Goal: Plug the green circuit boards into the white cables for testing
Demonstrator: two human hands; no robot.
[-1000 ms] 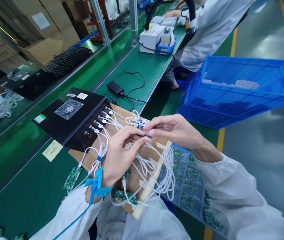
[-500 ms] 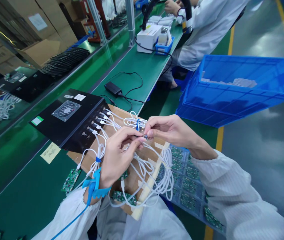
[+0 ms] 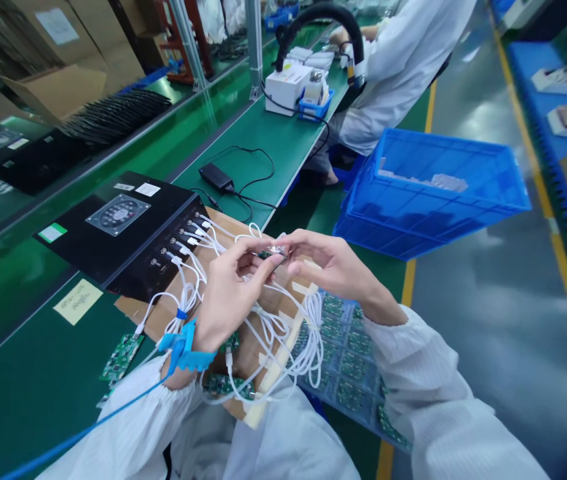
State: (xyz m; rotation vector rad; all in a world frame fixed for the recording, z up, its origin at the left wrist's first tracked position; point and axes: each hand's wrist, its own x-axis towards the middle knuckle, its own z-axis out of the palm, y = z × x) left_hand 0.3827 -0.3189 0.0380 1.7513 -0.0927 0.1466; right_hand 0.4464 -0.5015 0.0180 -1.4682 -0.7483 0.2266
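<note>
My left hand (image 3: 228,287), with a blue wrist strap (image 3: 186,350) round its wrist, pinches a small circuit board (image 3: 274,252) with a shiny metal part. At the board's right end are the curled fingers of my right hand (image 3: 330,263); the fingers partly hide the board. Below my hands, bundled white cables (image 3: 308,333) lie over a cardboard sheet (image 3: 276,303). Several of them run into the front of a black box with a fan grille (image 3: 118,215). Green circuit boards (image 3: 122,357) hang on cable ends at the left, and another board (image 3: 228,385) lies near my lap.
A tray of circuit boards (image 3: 348,367) is under my right forearm. Past it, a blue crate (image 3: 428,200) stands on the floor. A black power adapter (image 3: 216,177) and a paper note (image 3: 78,301) lie on the green bench (image 3: 8,393). Another person (image 3: 388,80) sits further along.
The view has shifted right. My right fingers have loosened from their tight pinch, and the small board between my hands shows more of its metal part.
</note>
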